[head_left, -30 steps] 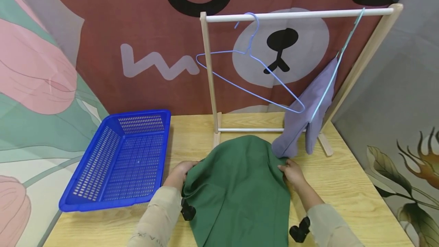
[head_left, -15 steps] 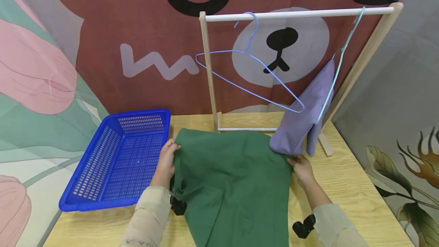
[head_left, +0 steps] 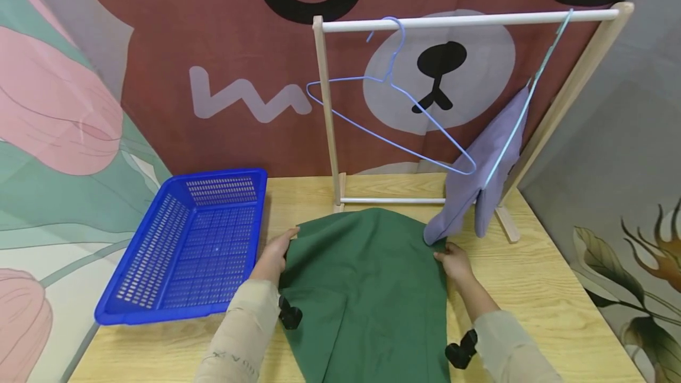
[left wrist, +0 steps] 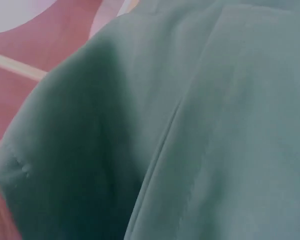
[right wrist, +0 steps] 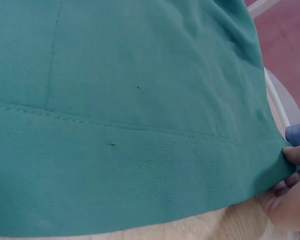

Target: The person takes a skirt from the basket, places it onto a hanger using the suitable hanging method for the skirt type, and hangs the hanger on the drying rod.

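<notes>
A green cloth (head_left: 367, 288) with stitched seams is stretched between both hands above the wooden table. My left hand (head_left: 275, 256) pinches its upper left corner. At the upper right corner, my right hand (head_left: 455, 263) grips the edge; the right wrist view shows the thumb on top of the cloth (right wrist: 140, 115) and fingers beneath. Only a blurred bit of the left hand (left wrist: 1, 217) enters the left wrist view, beside the fabric (left wrist: 210, 125). Just above the right hand hangs a purple garment (head_left: 479, 176), its lower end against the green cloth's corner.
Behind the cloth stands a clothes rack (head_left: 473, 19) with a white bar and wooden posts. A bare blue hanger (head_left: 425, 155) and a turquoise hanger (head_left: 534, 90) carrying the purple garment hang from it. A blue plastic basket (head_left: 260, 211) sits on the table (head_left: 537, 288) at the left.
My left hand swung out to the left, spreading the cloth wide, then came back inward. The right hand shifted slightly right and back, and the purple garment swayed.
</notes>
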Motion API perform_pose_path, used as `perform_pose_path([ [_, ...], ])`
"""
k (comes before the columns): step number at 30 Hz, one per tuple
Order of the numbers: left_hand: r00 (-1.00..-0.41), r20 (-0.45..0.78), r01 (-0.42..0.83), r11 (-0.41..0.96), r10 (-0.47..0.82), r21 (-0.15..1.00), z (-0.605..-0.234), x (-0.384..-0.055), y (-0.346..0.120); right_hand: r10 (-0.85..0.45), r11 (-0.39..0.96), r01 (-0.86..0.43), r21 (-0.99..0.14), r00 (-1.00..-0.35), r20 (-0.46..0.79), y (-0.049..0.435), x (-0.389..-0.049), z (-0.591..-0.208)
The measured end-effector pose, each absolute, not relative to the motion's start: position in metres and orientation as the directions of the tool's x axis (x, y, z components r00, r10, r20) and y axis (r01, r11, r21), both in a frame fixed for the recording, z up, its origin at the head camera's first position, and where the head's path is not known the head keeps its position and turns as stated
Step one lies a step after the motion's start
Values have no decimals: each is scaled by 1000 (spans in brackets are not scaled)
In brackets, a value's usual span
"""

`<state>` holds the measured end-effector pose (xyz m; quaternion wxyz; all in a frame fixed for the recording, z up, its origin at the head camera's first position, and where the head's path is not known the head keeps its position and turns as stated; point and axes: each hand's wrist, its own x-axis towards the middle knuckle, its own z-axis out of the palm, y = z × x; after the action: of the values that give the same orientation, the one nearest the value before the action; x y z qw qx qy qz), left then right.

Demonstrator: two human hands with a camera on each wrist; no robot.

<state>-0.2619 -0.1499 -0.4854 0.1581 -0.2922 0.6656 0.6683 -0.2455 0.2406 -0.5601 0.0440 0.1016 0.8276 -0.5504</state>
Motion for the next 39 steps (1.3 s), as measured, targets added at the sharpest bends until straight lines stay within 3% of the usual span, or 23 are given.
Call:
perform_pose_path([
  [3, -821, -532, -559, 96, -208, 824, -520, -281, -158, 106, 346, 187, -919, -981, -159, 247, -251, -574],
  [6, -911, -349, -384, 144, -219, 912, -549, -301, -169, 103, 348, 191, -918, -981, -165, 239, -248, -560],
  [9, -932, -202, -244, 109, -300, 964, -532, -301, -166, 92, 407, 236, -883, -972, -217, 220, -243, -528],
  [12, -907, -96, -156, 116, -409, 981, -496, -289, -155, 85, 474, 228, -850, -973, -214, 210, -248, -514],
  [15, -898, -84, -196, 221, -431, 956, -470, -274, -147, 67, 510, 190, -839, -981, -182, 209, -261, -528],
  [20, -932, -58, -250, 518, -359, 818, -474, -254, -143, 42, 555, 121, -823, -992, -118, 231, -287, -608],
  [22, -941, -4, -224, 613, -339, 758, -480, -245, -141, 39, 563, 160, -811, -985, -167, 232, -280, -609],
  [24, -945, 82, -176, 705, -316, 687, -489, -237, -138, -11, 530, 206, -823, -968, -250, 223, -255, -576],
  [28, -969, 177, -53, 842, -174, 537, -501, -217, -133, -66, 501, 250, -829, -944, -325, 210, -212, -523],
  [33, -991, 31, 129, 881, 129, 455, -508, -195, -131, -30, 475, 325, -818, -923, -384, 208, -187, -510],
  [39, -881, -179, 285, 795, 437, 536, -505, -182, -135, -20, 439, 311, -843, -935, -355, 207, -181, -513],
])
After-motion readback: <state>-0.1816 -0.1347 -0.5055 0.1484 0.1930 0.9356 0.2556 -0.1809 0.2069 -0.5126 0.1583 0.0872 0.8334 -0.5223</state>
